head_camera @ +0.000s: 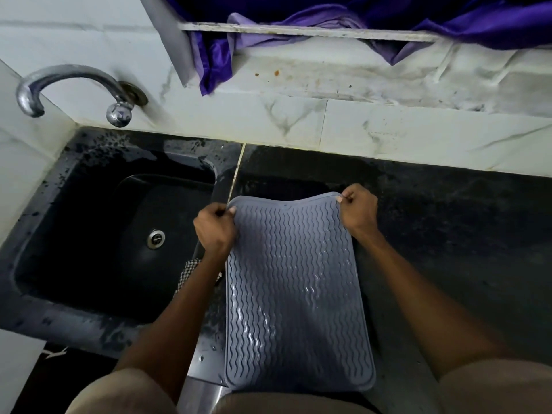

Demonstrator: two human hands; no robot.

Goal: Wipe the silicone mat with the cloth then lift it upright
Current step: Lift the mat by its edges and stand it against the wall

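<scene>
A grey silicone mat (295,291) with wavy ridges lies lengthwise on the black counter, wet and shiny in its middle. My left hand (215,228) pinches the mat's far left corner. My right hand (358,210) pinches the far right corner, and the far edge sags between them, slightly raised. A checkered cloth (186,273) peeks out beside my left forearm at the sink's edge, mostly hidden.
A black sink (98,234) with a steel drain (155,239) sits to the left, under a chrome tap (74,85). The dark wet counter (448,234) runs to the right. White tiled wall and purple fabric (448,19) are behind.
</scene>
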